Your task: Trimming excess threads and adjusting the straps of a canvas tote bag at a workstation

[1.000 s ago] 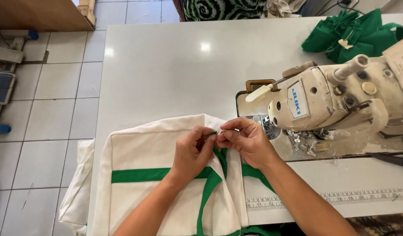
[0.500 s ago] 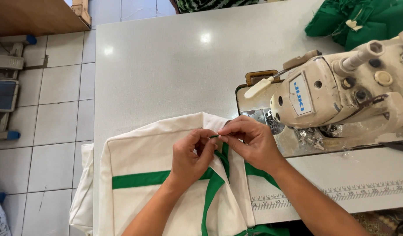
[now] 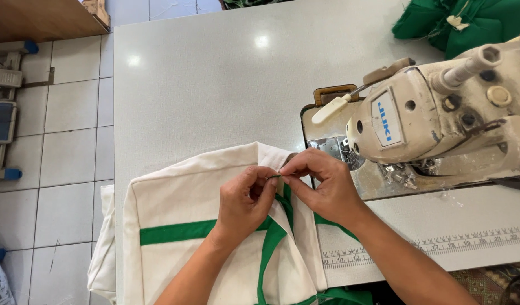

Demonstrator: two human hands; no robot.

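Two bare hands meet at the upper edge of a cream fabric bag (image 3: 186, 203), a stiff woven piece with green webbing bands (image 3: 175, 231) stitched across and down it. The left hand (image 3: 246, 203) has its grip closed on the cloth edge, thumb and forefinger pinched; the right hand (image 3: 322, 189) pinches the same spot from the other side, fingertips almost touching those of the left. What sits between the fingertips is too small to make out; only a thin dark sliver shows. The bag lies flat on the pale, faintly speckled worktop (image 3: 214, 79), its lower part cut off by the frame and one corner drooping over the worktop's left edge. Just right of the hands stands an industrial sewing machine (image 3: 435, 113), cream enamel, worn and grimy, with a metal bed plate; the needle area is partly hidden behind the right hand. A printed ruler strip (image 3: 440, 245) runs along the worktop's near edge. Crumpled green cloth (image 3: 457, 22) lies at the far right corner, partly cut off. Grey floor tiles (image 3: 68, 135) show to the left.
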